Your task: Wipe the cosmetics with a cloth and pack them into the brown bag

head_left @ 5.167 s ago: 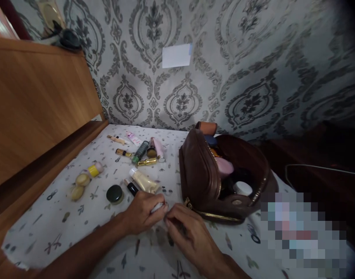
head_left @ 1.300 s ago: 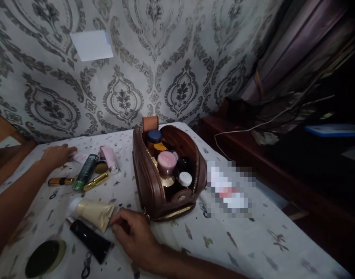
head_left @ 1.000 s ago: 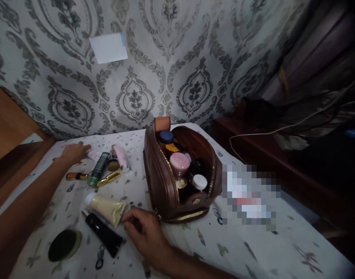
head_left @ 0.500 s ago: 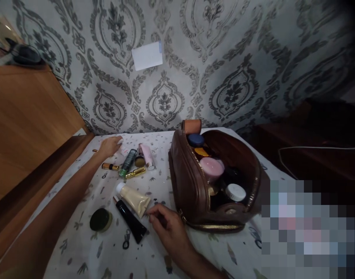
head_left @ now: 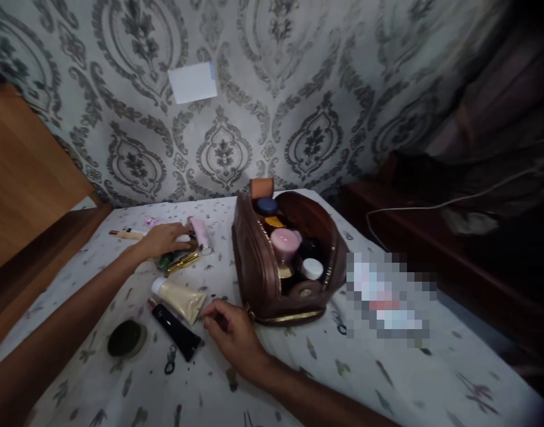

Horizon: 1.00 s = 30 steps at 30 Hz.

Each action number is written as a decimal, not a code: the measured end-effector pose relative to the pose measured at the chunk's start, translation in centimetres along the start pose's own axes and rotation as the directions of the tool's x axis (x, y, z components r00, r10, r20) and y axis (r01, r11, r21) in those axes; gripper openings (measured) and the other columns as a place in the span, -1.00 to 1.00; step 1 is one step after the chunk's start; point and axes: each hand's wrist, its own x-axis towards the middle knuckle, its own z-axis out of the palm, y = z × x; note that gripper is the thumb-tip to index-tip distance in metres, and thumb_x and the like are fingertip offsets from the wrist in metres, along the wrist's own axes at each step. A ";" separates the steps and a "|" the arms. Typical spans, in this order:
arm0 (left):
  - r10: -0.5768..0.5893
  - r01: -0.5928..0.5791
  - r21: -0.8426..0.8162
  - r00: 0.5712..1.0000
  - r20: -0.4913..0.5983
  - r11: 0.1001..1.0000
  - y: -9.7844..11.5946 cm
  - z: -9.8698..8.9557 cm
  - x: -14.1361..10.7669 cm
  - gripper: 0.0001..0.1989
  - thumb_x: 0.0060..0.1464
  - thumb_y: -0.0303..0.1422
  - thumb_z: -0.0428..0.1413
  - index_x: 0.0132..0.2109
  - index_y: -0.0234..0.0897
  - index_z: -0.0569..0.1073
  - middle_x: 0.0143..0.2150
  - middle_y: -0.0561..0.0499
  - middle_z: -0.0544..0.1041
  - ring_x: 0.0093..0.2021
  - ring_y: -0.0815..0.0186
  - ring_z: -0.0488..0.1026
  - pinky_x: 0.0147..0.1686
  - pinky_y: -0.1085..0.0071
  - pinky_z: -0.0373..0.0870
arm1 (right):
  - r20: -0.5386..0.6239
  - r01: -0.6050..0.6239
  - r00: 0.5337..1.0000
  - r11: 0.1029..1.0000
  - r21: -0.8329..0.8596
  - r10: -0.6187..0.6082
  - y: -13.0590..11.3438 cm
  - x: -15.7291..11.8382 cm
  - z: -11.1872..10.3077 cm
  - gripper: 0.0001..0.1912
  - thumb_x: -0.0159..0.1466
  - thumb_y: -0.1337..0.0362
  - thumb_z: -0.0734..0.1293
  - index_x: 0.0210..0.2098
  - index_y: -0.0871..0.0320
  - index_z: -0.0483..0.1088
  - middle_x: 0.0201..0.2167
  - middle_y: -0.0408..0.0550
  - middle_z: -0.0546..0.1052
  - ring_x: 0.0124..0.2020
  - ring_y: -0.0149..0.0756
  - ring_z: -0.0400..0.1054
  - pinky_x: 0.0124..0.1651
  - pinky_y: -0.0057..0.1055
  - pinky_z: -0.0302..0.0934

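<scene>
My left hand (head_left: pixel 165 238) bends over the small cosmetics at the back left, its fingers closed around a small white thing I cannot make out. Beneath and beside it lie a green-capped bottle (head_left: pixel 165 261), a gold tube (head_left: pixel 183 263) and a pink tube (head_left: pixel 201 235). My right hand (head_left: pixel 231 332) rests on the cloth, fingers loosely curled, thumb and forefinger slightly apart with nothing visible between. Its fingertips are close to the crimped end of a cream tube (head_left: pixel 180 298); touching or not, I cannot tell. A black tube (head_left: pixel 175 330) lies alongside.
A brown toiletry bag (head_left: pixel 254 255) stands unzipped, holding a pink jar (head_left: pixel 285 242), a white-lidded jar (head_left: pixel 312 268) and a blue lid (head_left: pixel 267 206). A dark round jar (head_left: pixel 126 338) is at front left. A wooden panel (head_left: pixel 31 142) borders the left; patterned wall behind.
My left hand has moved right and nearer, from the back left to over the bottle and small tubes. My right hand stays beside the cream tube. The view has turned right.
</scene>
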 end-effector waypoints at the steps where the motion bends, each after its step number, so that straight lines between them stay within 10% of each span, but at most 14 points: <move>1: 0.001 -0.001 0.003 1.000 -0.009 1.000 0.1 -0.1 -0.1 -0.53 0.16 -0.01 -0.02 0.01 -0.21 0.51 -0.01 -0.12 0.57 0.01 0.06 0.49 -0.02 0.29 0.33 | -0.007 0.000 1.000 1.000 0.001 0.000 0.0 0.0 0.0 -0.86 0.17 0.40 0.24 -0.38 0.14 0.45 -0.55 -0.21 0.42 -0.50 -0.42 0.25 -0.42 -0.53 0.11; 8: -0.327 0.245 -0.307 0.911 -0.251 0.920 4.1 -2.7 -3.9 -0.52 -0.02 0.07 0.05 -0.19 -0.22 0.51 -0.28 -0.01 0.59 -0.24 0.09 0.52 -0.19 0.30 0.40 | -0.031 -0.026 0.999 0.999 0.040 0.028 0.1 -0.2 0.1 -0.86 0.18 0.43 0.27 -0.34 0.13 0.44 -0.53 -0.23 0.41 -0.48 -0.44 0.26 -0.43 -0.55 0.11; 16: -0.415 0.271 -0.884 0.905 0.098 0.382 13.9 -2.6 -11.7 -0.56 -0.07 0.05 0.25 -0.17 -0.17 0.58 -0.34 0.04 0.63 -0.23 0.09 0.55 -0.25 0.33 0.49 | -0.125 0.021 0.992 0.995 0.100 -0.008 -0.3 -0.3 0.2 -0.16 0.03 0.34 0.50 0.25 0.04 0.16 0.02 -0.02 0.40 -0.22 -0.35 0.36 -0.40 -0.52 0.24; 26: -0.410 0.133 -0.979 0.910 0.060 0.153 16.2 0.8 -12.8 -0.58 0.08 0.02 0.18 -0.14 -0.26 0.54 -0.34 0.06 0.52 -0.33 0.31 0.44 -0.28 0.46 0.40 | -0.164 0.160 0.974 0.987 0.002 -0.157 -0.8 -0.4 -0.2 -0.56 0.12 0.30 0.46 0.00 0.12 0.42 -0.11 -0.04 0.51 -0.10 -0.22 0.41 -0.13 -0.39 0.33; 30: -0.613 0.020 -0.990 0.787 -0.071 0.140 16.9 0.4 -13.6 -0.59 0.22 0.01 0.05 -0.06 -0.23 0.47 -0.32 0.07 0.48 -0.41 0.38 0.37 -0.44 0.53 0.32 | -0.170 0.056 0.984 0.998 0.004 -0.055 -0.9 -0.5 -0.2 -0.59 0.10 0.21 0.48 -0.07 0.15 0.45 -0.19 -0.04 0.57 -0.23 -0.24 0.45 -0.20 -0.39 0.35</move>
